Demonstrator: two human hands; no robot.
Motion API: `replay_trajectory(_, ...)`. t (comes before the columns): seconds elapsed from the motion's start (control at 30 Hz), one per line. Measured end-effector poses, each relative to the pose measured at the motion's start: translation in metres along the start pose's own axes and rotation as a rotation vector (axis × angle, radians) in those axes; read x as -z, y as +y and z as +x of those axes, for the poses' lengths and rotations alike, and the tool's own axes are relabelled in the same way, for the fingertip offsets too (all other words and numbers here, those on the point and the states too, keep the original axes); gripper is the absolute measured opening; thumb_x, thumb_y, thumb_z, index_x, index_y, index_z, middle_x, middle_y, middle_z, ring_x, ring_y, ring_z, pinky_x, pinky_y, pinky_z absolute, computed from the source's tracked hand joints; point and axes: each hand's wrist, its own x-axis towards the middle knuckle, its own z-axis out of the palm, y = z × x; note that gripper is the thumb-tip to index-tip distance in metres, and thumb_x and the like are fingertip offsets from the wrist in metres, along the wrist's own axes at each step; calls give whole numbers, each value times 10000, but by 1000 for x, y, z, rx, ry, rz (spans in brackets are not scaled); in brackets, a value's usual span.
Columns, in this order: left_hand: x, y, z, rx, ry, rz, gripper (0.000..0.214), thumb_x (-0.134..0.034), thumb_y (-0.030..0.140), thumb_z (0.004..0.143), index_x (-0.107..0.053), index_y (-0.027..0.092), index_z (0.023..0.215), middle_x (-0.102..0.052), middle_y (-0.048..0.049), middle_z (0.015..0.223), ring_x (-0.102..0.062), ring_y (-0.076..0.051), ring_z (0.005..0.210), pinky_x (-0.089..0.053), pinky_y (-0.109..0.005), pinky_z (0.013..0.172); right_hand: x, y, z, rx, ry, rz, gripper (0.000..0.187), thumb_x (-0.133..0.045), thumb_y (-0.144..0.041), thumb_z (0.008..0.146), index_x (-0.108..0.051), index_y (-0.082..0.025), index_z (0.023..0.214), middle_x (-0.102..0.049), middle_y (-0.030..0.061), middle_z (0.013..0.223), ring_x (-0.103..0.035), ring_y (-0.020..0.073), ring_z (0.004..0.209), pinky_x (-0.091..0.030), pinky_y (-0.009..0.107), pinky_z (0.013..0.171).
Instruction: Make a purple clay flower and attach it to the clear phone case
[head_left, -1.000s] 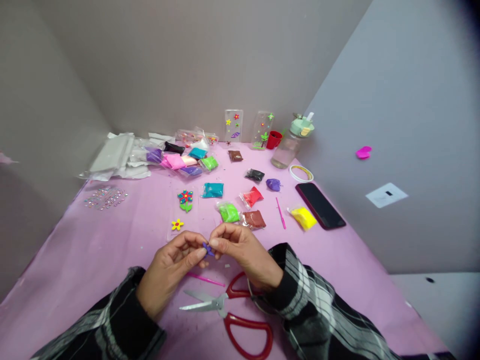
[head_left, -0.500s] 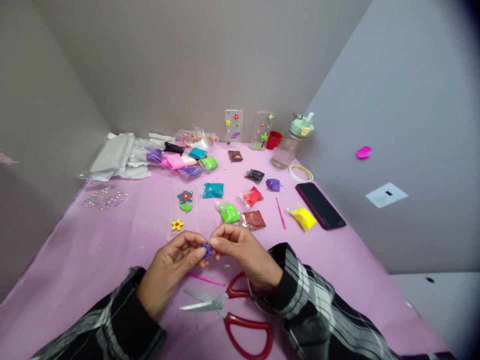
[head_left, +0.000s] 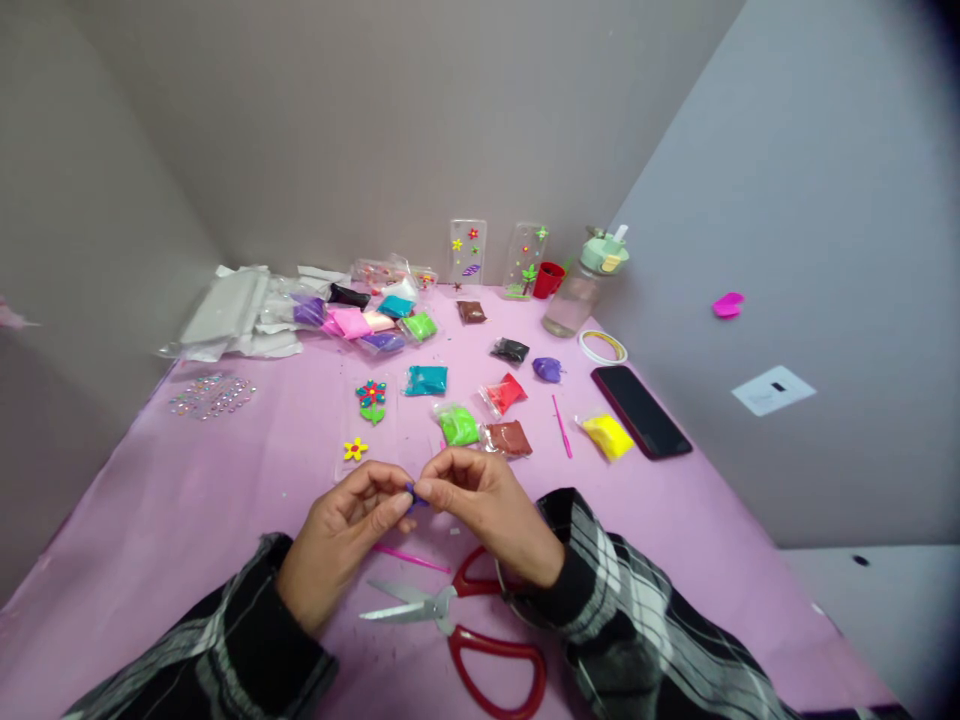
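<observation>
Between the fingertips of both hands is a small purple clay flower (head_left: 417,497), mostly covered by the fingers. My left hand (head_left: 337,540) pinches it from the left. On the other side, the thumb and forefinger of my right hand (head_left: 491,512) are closed on its edge. Just beyond the hands lies a clear phone case (head_left: 385,440) bearing a red-and-blue clay flower (head_left: 371,393) and a yellow one (head_left: 355,449). A pink modelling tool (head_left: 412,558) and opened red-handled scissors (head_left: 431,606) lie beneath the hands.
Clay packets, among them green (head_left: 457,425), brown (head_left: 507,438) and yellow (head_left: 609,437), are spread ahead. A phone (head_left: 641,410) and a water bottle (head_left: 574,300) stand or lie at the right. Rhinestones (head_left: 212,397) and plastic bags (head_left: 225,315) occupy the left.
My right fingertips have shifted slightly left onto the purple flower, hiding more of it. My left hand is almost still, and the things on the table have not moved.
</observation>
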Motion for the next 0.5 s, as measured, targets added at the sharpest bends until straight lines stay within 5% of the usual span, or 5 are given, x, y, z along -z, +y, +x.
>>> replay_trajectory(0.17, 3, 0, 0, -28, 7, 80, 249, -572, 458, 922, -642, 225, 976, -647, 28, 700, -593, -131, 714, -438, -246, 734, 1, 3, 0, 13, -9, 8, 259, -775, -392, 759, -662, -163, 713, -611, -34, 648, -522, 97, 595, -424, 245, 600)
replay_trajectory(0.5, 3, 0, 1, -63, 44, 31, 181, -635, 395, 892, -653, 215, 898, -626, 29, 729, -586, -120, 711, -447, -228, 705, 2, 1, 0, 32, -47, -92, 254, -684, -415, 845, -669, -168, 786, -604, -27, 695, -520, 98, 612, -426, 245, 606)
